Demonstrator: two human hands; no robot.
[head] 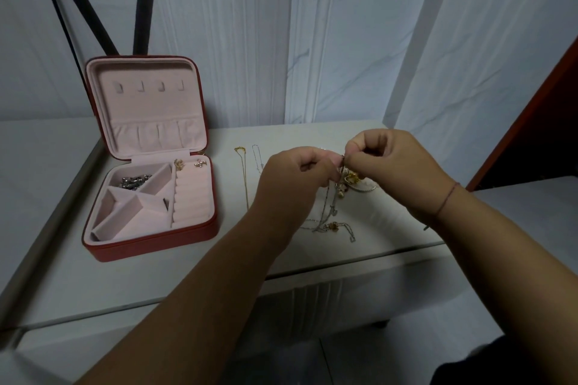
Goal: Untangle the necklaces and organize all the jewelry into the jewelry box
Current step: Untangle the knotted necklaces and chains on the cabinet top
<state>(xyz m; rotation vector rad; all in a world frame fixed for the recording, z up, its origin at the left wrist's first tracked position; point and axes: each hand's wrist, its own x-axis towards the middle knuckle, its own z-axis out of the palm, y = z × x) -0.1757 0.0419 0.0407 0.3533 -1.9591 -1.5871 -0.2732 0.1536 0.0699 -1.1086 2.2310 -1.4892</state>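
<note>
Pinching tangled necklaces [341, 194] with left grip [294, 178] and right grip [397, 172], just above desk [187, 275], right of open jewelry box [150, 248]. Risk if yanked: tightens knot, snaps thin chain, drags loose loops off front edge. White desk, two straight chains [244, 181] laid beside box; dim room, pale sheeting [344, 40] behind.

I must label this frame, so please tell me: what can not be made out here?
Head view:
- Where the left hand and right hand pinch the tangled necklaces: hidden by fingers.
- Chain count there: too thin.
- What the silver pieces in the jewelry box are: too small.
- Lower part of the silver chain: behind left hand.
</note>
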